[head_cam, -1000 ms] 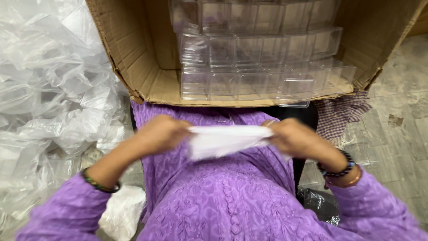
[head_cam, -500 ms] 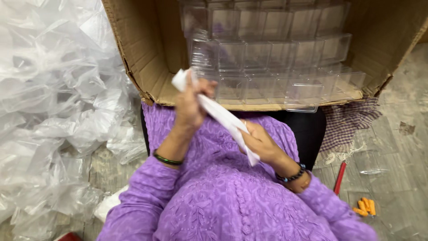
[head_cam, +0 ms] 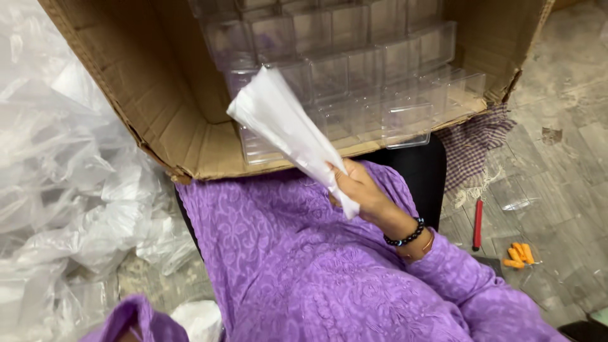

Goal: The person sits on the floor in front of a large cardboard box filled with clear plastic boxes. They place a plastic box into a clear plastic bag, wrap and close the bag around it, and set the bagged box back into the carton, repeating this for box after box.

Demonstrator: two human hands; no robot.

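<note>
My right hand (head_cam: 362, 189) is closed around the near end of a folded white plastic bag (head_cam: 288, 130), my fingers (head_cam: 342, 171) curled tight on it so that it slants up and to the left, its far end in front of the open brown cardboard box (head_cam: 158, 107) resting on my lap. Inside the box stand rows of clear plastic boxes (head_cam: 380, 69). My left hand is out of view; only its purple sleeve (head_cam: 136, 320) shows at the near left edge. Crumpled clear plastic wrapping (head_cam: 57, 171) is heaped at the left. On the floor to the right lie a red pen (head_cam: 477, 223) and small orange pieces (head_cam: 519, 254), just beside a checked cloth (head_cam: 472, 149).
</note>
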